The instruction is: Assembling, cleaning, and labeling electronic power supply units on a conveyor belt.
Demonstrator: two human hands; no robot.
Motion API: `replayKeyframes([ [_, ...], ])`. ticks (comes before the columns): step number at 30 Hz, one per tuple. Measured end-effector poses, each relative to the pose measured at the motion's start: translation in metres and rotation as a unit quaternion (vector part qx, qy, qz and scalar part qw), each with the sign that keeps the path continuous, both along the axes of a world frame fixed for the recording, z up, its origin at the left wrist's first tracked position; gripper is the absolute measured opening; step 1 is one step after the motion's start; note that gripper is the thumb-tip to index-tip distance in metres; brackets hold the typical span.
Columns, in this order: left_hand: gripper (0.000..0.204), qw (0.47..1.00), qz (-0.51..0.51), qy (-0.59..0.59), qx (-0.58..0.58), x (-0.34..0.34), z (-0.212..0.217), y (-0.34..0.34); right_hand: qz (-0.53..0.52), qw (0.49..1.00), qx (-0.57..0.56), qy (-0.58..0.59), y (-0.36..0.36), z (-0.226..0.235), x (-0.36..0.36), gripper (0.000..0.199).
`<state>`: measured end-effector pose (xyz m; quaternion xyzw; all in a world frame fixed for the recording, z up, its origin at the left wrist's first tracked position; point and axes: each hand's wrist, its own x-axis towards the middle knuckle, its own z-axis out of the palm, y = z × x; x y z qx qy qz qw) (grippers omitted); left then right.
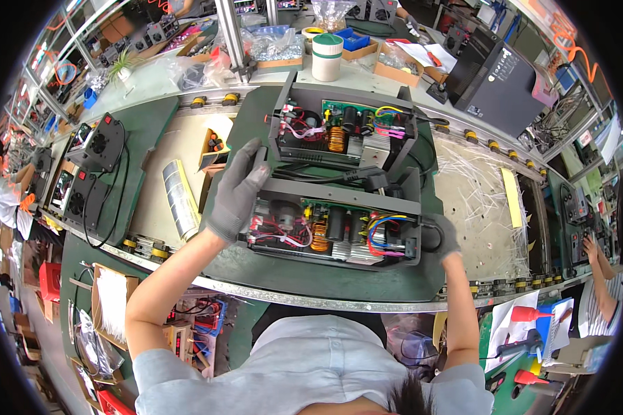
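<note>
Fingers of the left hand [237,197], in a grey glove, stretch out nearly straight and point away from the body, against the left end of the nearer open-topped unit [336,227]. Gloved too, the right hand [447,238] is at that unit's right end, beside a loop of black cable [430,235]; its fingers are mostly hidden, so I cannot tell whether they are curled or spread.

The nearer unit lies on a dark green board [311,278], between the two hands and directly in front of the person. Its dark metal case shows a copper-coloured coil [318,236], silvery fins and red, blue and yellow wires. A similar farther unit [342,128] sits just beyond it on the same board, with black cables and a plug [377,182] between the two.

To the left, another green board [144,142] carries two black units with fan grilles [105,142], while a yellow-and-dark roll [180,197] lies between the boards. To the right, thin clear strips [467,176] are scattered beside a yellow strip [511,197]. On the pale tabletop [142,100] beyond stand a white canister with a green lid [327,61] and a black computer case [500,86]. Far right, a co-worker's hand [590,247] is near other black units.
</note>
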<state>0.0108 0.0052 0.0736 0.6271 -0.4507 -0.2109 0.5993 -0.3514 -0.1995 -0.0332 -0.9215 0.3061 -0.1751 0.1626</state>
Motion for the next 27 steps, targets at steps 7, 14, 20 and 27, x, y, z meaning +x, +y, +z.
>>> replayKeyframes([
  [7, 0.056, 0.999, 0.018, 0.025, -0.041, -0.043, -0.010, -0.018, -0.433, 0.859, -0.068, -0.263, 0.056, 0.078, -0.053, 0.030],
  [14, 0.079, 0.990, -0.084, -0.001, 0.117, -0.112, -0.006, -0.059, 0.016, 0.913, -0.318, -0.256, 0.174, 0.118, 0.035, 0.013],
  [20, 0.054, 0.936, 0.028, -0.311, 0.163, 0.100, -0.038, -0.028, 0.091, 0.981, -0.131, -0.107, 0.179, 0.077, 0.119, 0.007],
  [27, 0.076, 0.638, 0.365, -0.445, 0.512, 0.311, -0.075, 0.153, 0.024, 0.992, -0.072, -0.101, 0.157, 0.052, 0.166, 0.011],
])
